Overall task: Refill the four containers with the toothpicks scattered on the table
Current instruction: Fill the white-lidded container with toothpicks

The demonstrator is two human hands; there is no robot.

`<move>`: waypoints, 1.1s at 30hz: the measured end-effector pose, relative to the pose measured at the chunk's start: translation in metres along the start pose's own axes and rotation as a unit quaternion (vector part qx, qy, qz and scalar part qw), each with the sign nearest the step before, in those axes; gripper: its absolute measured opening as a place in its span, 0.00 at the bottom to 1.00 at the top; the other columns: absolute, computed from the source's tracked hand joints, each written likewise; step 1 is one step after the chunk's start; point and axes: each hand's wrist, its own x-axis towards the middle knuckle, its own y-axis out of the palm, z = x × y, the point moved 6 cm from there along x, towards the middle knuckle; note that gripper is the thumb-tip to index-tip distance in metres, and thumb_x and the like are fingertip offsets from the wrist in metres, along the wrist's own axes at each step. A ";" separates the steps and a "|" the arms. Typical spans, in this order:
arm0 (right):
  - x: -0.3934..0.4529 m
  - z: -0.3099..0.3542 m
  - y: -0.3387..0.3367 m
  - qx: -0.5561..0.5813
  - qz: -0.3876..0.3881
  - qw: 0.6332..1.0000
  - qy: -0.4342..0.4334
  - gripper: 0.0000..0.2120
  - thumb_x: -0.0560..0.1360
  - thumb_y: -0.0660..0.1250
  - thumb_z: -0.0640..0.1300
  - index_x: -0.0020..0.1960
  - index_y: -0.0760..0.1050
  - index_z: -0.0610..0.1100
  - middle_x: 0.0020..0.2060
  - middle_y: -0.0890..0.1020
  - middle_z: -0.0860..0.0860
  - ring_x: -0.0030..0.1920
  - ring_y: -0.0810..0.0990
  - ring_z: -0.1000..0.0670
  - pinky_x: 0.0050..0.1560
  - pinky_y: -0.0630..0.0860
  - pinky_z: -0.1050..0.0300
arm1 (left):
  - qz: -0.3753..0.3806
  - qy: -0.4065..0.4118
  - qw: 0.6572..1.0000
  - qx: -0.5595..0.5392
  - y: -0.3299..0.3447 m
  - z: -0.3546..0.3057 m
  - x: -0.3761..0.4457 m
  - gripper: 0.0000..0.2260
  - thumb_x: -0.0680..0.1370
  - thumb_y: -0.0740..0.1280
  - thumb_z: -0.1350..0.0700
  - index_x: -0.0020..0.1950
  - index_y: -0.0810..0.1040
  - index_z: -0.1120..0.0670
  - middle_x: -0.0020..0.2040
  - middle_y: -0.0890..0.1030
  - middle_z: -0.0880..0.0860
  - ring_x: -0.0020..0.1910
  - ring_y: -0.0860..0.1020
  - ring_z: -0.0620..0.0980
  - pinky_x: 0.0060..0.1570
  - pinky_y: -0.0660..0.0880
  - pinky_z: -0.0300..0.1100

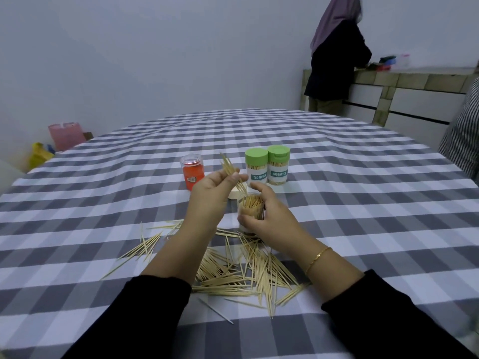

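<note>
Over the table (337,203): left hand (210,193) pinches a toothpick bundle (232,172) above the open container (251,207), gripped by right hand (261,216). Risk: splayed tips snag the rim, spilling back onto scattered toothpicks (241,268).

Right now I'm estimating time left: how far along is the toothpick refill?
Two green-lidded containers stand capped and full. The right hand holds an open container while the left hand feeds in a bunch. A scattered pile remains; the red container's fill is unclear.

Dim, flat light; fisheye-warped edges, soft bg.
</note>
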 end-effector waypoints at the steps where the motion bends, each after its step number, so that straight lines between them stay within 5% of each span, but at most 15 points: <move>1: 0.000 0.000 0.000 0.000 0.000 1.000 -0.004 0.31 0.73 0.70 0.46 0.71 0.59 0.56 0.55 0.75 0.55 0.50 0.79 0.54 0.52 0.78 0.54 | 0.012 -0.011 1.000 0.003 0.002 0.003 -0.001 0.11 0.79 0.67 0.58 0.40 0.85 0.49 0.45 0.86 0.51 0.48 0.84 0.51 0.50 0.79 0.46; 9: 0.002 -0.002 0.001 0.003 0.005 1.000 0.004 0.32 0.73 0.70 0.46 0.72 0.58 0.56 0.48 0.78 0.56 0.45 0.80 0.54 0.48 0.80 0.51 | 0.022 -0.054 0.998 0.039 0.002 0.022 -0.001 0.07 0.77 0.68 0.59 0.53 0.84 0.56 0.47 0.86 0.54 0.46 0.84 0.47 0.39 0.78 0.33; 13: 0.004 -0.005 0.002 0.009 0.007 1.000 0.003 0.35 0.73 0.69 0.46 0.73 0.55 0.56 0.54 0.78 0.54 0.49 0.80 0.53 0.52 0.79 0.49 | 0.052 -0.107 0.991 0.059 0.005 0.037 0.004 0.09 0.74 0.72 0.59 0.54 0.85 0.55 0.69 0.75 0.52 0.64 0.76 0.53 0.62 0.75 0.49; 15: 0.004 -0.005 0.002 0.000 0.009 1.000 -0.001 0.39 0.73 0.69 0.45 0.75 0.50 0.57 0.64 0.73 0.52 0.55 0.78 0.53 0.55 0.78 0.51 | 0.045 -0.107 0.991 0.068 0.005 0.036 0.004 0.10 0.74 0.72 0.59 0.55 0.84 0.56 0.72 0.71 0.49 0.67 0.73 0.51 0.66 0.72 0.49; 20: 0.003 0.002 0.000 -0.010 0.007 0.999 -0.048 0.46 0.72 0.69 0.44 0.76 0.40 0.60 0.76 0.51 0.58 0.73 0.61 0.53 0.67 0.70 0.51 | 0.077 -0.073 0.992 0.072 0.006 0.027 -0.002 0.18 0.74 0.72 0.53 0.63 0.80 0.53 0.67 0.77 0.51 0.64 0.76 0.48 0.66 0.71 0.46; 24: 0.002 0.007 -0.002 -0.056 0.005 0.995 -0.078 0.42 0.75 0.67 0.45 0.77 0.42 0.55 0.77 0.48 0.58 0.75 0.46 0.61 0.73 0.52 0.59 | 0.088 -0.049 0.991 0.087 0.002 0.022 -0.004 0.15 0.77 0.68 0.53 0.63 0.80 0.54 0.54 0.84 0.48 0.52 0.81 0.38 0.49 0.75 0.28; 26: 0.002 0.009 -0.001 -0.097 0.010 0.991 -0.095 0.38 0.76 0.65 0.45 0.78 0.46 0.53 0.77 0.51 0.57 0.74 0.47 0.62 0.73 0.51 0.59 | 0.097 -0.038 0.988 0.115 0.001 0.021 -0.005 0.13 0.79 0.66 0.52 0.62 0.81 0.53 0.54 0.84 0.47 0.52 0.80 0.36 0.46 0.73 0.25; 30: 0.003 0.007 -0.001 -0.172 0.020 0.980 -0.099 0.31 0.77 0.63 0.46 0.77 0.55 0.48 0.75 0.59 0.55 0.75 0.53 0.58 0.74 0.54 0.49 | 0.117 -0.002 0.970 0.213 -0.001 0.020 -0.005 0.12 0.80 0.64 0.51 0.61 0.81 0.50 0.65 0.77 0.43 0.62 0.74 0.40 0.54 0.67 0.28; 33: 0.001 0.010 -0.003 -0.156 0.012 0.981 -0.112 0.32 0.77 0.65 0.45 0.77 0.55 0.50 0.74 0.61 0.55 0.74 0.56 0.58 0.74 0.57 0.54 | 0.121 -0.005 0.973 0.196 -0.002 0.019 -0.007 0.12 0.79 0.66 0.53 0.62 0.80 0.50 0.60 0.81 0.45 0.60 0.76 0.39 0.55 0.69 0.27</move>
